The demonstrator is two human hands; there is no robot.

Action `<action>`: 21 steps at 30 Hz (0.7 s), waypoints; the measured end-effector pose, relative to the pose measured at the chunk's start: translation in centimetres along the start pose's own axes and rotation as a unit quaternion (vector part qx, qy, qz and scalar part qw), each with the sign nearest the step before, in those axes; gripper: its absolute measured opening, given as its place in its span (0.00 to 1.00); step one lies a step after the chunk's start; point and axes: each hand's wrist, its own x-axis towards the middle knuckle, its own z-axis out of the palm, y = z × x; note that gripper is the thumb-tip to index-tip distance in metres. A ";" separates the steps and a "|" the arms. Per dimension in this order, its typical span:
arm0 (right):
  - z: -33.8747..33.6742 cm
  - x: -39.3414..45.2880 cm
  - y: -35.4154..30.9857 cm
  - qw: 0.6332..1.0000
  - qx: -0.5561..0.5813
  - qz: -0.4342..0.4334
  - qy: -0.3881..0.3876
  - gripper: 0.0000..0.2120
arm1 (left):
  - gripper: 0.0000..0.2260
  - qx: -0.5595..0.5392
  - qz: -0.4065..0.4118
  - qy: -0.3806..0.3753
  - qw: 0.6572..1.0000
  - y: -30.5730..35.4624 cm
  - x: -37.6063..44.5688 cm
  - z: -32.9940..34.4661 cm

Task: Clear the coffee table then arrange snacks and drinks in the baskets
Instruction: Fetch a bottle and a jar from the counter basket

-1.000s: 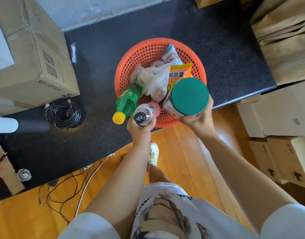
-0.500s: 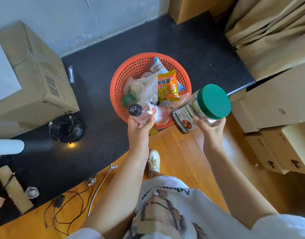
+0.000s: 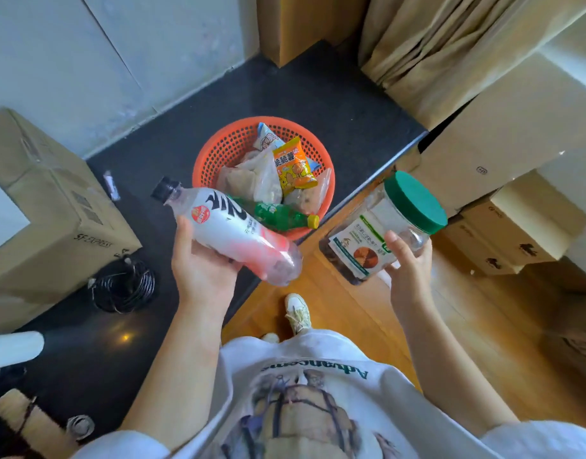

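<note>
Head view: left hand [image 3: 202, 260] fingers curl round white bottle [image 3: 232, 231], tilted, cap away. Right hand [image 3: 405, 260] wraps green-lidded jar [image 3: 382, 226]. Both held above orange basket [image 3: 263, 175] on black table [image 3: 351, 104], probably sorting out drinks.

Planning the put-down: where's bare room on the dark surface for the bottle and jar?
Bare dark surface lies behind the orange basket toward the wall corner, and left of it up to the cardboard box. The basket itself is crowded with snack bags and a green bottle. The cable coil takes the near-left patch.
</note>
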 end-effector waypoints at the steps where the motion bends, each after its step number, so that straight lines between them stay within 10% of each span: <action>1: -0.2 -1.2 0.2 1.000 0.004 -0.002 0.004 0.36 | 0.28 -0.017 -0.008 -0.006 1.000 0.2 -0.4 -0.3; 10: -2.8 -12.9 4.5 0.992 0.099 0.025 0.077 0.36 | 0.29 0.144 -0.235 -0.076 0.958 -3.1 -5.2 -3.4; 21: -13.2 -28.8 9.6 0.924 0.228 -0.008 0.307 0.29 | 0.35 0.307 -0.399 -0.329 0.798 -11.9 -14.7 1.3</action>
